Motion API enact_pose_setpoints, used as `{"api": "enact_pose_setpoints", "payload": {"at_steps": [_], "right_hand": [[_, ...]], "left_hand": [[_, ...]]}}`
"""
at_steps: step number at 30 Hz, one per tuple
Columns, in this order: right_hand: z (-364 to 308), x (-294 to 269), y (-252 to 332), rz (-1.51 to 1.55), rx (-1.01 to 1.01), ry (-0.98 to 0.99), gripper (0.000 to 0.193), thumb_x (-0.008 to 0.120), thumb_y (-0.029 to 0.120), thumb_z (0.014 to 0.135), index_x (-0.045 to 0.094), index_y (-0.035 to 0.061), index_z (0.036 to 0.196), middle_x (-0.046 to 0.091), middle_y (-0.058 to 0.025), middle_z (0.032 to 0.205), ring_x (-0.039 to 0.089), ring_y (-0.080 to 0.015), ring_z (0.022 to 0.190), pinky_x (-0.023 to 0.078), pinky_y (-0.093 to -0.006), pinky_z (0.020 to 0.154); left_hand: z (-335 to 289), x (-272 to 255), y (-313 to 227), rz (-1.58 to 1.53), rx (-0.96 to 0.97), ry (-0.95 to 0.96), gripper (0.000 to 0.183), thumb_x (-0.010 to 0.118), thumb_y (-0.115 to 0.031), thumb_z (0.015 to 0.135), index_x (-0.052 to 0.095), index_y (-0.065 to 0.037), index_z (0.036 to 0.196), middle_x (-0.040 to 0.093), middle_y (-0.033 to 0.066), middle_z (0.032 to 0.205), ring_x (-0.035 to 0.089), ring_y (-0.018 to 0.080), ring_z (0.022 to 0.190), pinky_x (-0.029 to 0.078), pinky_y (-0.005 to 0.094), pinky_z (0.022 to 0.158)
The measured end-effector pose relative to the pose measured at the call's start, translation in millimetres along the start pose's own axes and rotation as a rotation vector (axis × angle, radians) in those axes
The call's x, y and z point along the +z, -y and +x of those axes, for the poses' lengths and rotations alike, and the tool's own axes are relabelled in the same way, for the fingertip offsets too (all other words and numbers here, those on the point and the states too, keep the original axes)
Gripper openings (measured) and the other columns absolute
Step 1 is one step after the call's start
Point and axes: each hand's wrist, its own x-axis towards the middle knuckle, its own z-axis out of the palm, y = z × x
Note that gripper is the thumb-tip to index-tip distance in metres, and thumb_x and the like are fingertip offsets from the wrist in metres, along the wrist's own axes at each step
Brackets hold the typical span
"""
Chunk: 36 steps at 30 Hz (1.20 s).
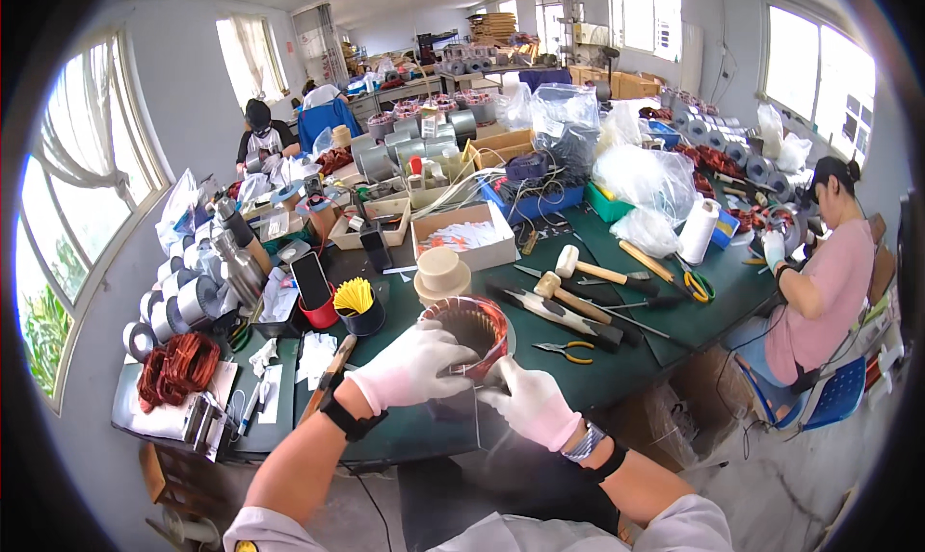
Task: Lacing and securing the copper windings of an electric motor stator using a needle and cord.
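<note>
A motor stator (495, 323) with reddish copper windings round its rim stands at the table's near edge, its open bore facing up. My left hand (409, 367), in a white glove, curls over its left side with bent fingers on the windings. My right hand (532, 398), gloved too, closes its fingertips on the near right edge of the stator. A thin line hangs below between the hands; what the right fingertips pinch is partly hidden. Just behind the stator is a stack of cream round formers (443, 273). Pliers (564, 352) with yellow handles lie to its right.
Mallets (578, 263), scissors (696, 284) and a thread cone (699, 232) lie to the right. Left are a cup of yellow sleeves (355, 306), a phone (310, 280) and copper coils (178, 371). A white box (464, 236) stands behind. A co-worker (819, 263) sits at right.
</note>
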Motion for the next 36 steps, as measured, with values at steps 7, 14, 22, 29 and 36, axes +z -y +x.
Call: {"api": "enact_pose_setpoints", "payload": {"at_steps": [7,14,22,29,36], "right_hand": [[1,-17,19,0.143,-0.232,-0.264,0.053,0.079,0.008,0.091,0.060,0.0034,0.140,0.072,-0.0161,0.121,0.074,-0.0210,0.075,0.059,-0.0334,0.068],[-8,-10,19,0.402,0.207,-0.101,0.012,0.071,0.010,0.099,0.075,0.0013,0.107,0.073,-0.0107,0.084,0.069,-0.0162,0.070,0.053,-0.0337,0.063],[-44,16,-28,-0.059,-0.060,-0.281,0.009,0.071,0.006,0.096,0.075,0.0036,0.103,0.070,-0.0155,0.082,0.069,-0.0332,0.069,0.055,-0.0370,0.064],[-47,-33,34,0.582,0.007,-0.262,0.034,0.083,-0.001,0.086,0.073,0.0025,0.118,0.067,0.0008,0.089,0.058,-0.0072,0.073,0.048,-0.0248,0.065],[-38,-70,56,0.916,-0.615,-0.279,0.025,0.070,0.019,0.104,0.078,-0.0037,0.107,0.077,-0.0263,0.107,0.073,-0.0349,0.090,0.052,-0.0540,0.098]], "left_hand": [[-13,7,-37,0.275,-0.142,-0.283,0.100,0.094,-0.032,0.071,0.048,0.002,0.152,0.059,0.0218,0.148,0.049,0.0402,0.146,0.029,0.0615,0.125],[-30,41,-36,0.025,-0.080,-0.417,0.083,0.087,-0.002,0.077,0.049,0.004,0.151,0.070,0.0198,0.129,0.063,0.0392,0.127,0.049,0.0480,0.110],[-25,50,-25,-0.133,-0.048,-0.418,0.067,0.085,-0.002,0.081,0.056,-0.002,0.142,0.076,0.0131,0.110,0.068,0.0357,0.104,0.054,0.0449,0.095],[-25,53,-30,-0.116,-0.043,-0.419,0.061,0.085,-0.003,0.082,0.060,-0.003,0.138,0.073,0.0140,0.108,0.067,0.0368,0.103,0.053,0.0450,0.093],[-19,63,-36,-0.082,-0.050,-0.494,0.052,0.084,-0.003,0.083,0.064,-0.004,0.131,0.071,0.0150,0.106,0.067,0.0372,0.099,0.053,0.0456,0.089]]}}
